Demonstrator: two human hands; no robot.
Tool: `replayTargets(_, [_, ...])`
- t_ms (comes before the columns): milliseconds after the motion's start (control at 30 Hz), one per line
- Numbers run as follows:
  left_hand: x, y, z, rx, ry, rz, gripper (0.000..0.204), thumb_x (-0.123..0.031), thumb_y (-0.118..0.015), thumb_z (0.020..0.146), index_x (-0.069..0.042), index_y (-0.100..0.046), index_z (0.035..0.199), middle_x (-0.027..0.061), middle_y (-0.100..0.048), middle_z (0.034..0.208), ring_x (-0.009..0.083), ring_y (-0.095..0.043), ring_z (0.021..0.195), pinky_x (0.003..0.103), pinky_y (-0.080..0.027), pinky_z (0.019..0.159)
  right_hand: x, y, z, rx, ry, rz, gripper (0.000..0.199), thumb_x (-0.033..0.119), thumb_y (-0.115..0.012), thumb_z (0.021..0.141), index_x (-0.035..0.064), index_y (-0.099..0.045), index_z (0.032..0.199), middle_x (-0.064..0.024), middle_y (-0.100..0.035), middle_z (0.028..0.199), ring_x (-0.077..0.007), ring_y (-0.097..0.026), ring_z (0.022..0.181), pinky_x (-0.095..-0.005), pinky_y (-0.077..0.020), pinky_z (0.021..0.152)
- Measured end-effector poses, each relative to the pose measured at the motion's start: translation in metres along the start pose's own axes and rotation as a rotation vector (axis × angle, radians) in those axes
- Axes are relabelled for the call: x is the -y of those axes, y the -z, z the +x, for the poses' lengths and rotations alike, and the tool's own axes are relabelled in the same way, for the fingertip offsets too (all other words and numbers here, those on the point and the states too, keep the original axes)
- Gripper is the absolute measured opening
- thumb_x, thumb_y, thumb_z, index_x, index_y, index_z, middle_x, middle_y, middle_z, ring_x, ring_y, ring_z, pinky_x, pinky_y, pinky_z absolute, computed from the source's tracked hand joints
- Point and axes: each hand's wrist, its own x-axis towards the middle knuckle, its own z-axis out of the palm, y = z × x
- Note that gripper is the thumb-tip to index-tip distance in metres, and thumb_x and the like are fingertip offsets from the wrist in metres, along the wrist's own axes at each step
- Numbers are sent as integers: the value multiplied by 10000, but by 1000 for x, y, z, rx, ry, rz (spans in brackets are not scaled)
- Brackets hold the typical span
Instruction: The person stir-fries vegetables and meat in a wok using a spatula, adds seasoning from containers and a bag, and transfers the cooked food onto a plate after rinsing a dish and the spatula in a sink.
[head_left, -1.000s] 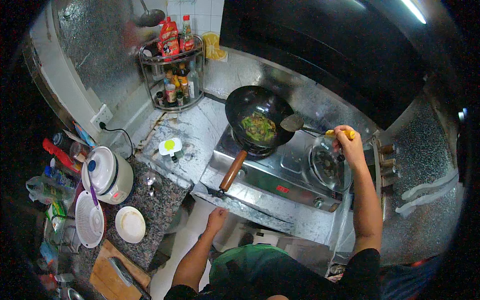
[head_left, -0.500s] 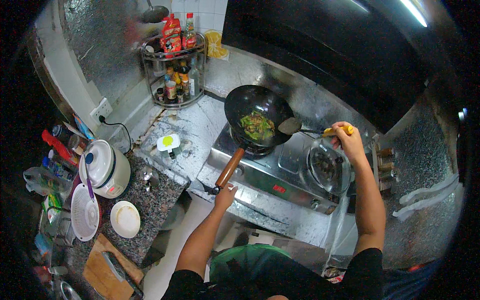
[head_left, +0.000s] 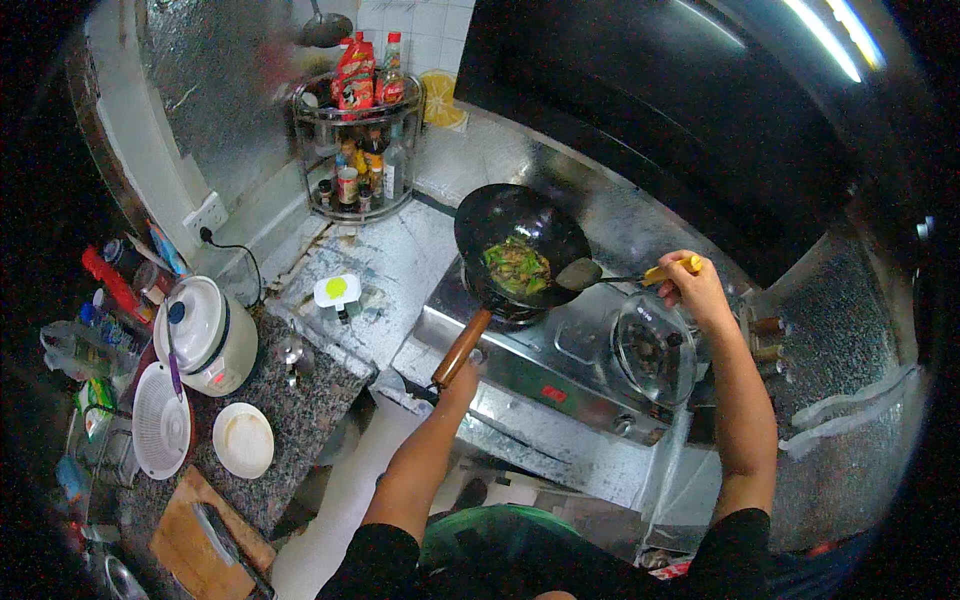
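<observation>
A black wok with a brown wooden handle sits on the left burner of the gas stove. Cooked green and brown food lies in the wok. My right hand grips the yellow handle of a spatula; its dark, flat head is over the wok's right rim. My left hand is beside the wok handle, fingers bunched at the stove's left knob; the handle partly hides them. A round glass lid rests on the right side of the stove.
A white container stands left of the stove, below a corner rack of bottles. On the left counter are a rice cooker, strainer, white plate and cutting board with a knife. A dark range hood hangs above.
My left hand has shifted from the end of the wok handle forward and right, to the stove's left knob. My right hand still holds the spatula at the wok's rim. The view has shifted slightly.
</observation>
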Motion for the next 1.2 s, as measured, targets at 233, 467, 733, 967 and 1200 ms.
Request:
replayTargets(233, [53,-68,21,-166,87,-89,282,-234,-566,779,-74,-557,1010,181,-587,891,347,-572,809,429,-453,719,16,-17,0,-11,-24,-176,191,228,-560,843,51,-584,913,-39,-613,736,-94,-533,537,-211,-414,458])
replayTargets(467, [38,-64,9,-343,-26,-148,176,-247,-538,763,-124,-593,877,125,-614,766,325,-599,725,422,-480,608,9,-21,1,-39,-18,-272,239,269,-548,858,50,-570,952,-12,-565,662,-76,-504,519,-204,-375,447])
replayTargets(733, [36,-36,-3,-300,-119,-247,191,-138,-550,742,-71,-584,918,145,-605,765,305,-608,722,381,-487,610,12,-19,9,-46,-17,-255,236,267,-557,851,47,-570,936,-13,-571,683,-75,-504,521,-210,-396,442])
replayTargets(967, [58,-43,-29,-26,113,-114,260,-232,-558,793,-76,-591,999,157,-624,829,346,-598,774,427,-475,692,32,-30,8,-12,-54,-225,198,213,-535,864,26,-561,922,-59,-604,703,-103,-541,519,-230,-436,441])
replayTargets(1200, [59,-31,-85,161,123,24,306,-337,-565,802,-63,-581,938,162,-630,826,334,-606,781,432,-472,683,31,-16,16,29,-66,-188,213,214,-535,859,11,-559,917,-84,-625,737,-121,-562,528,-244,-460,440])
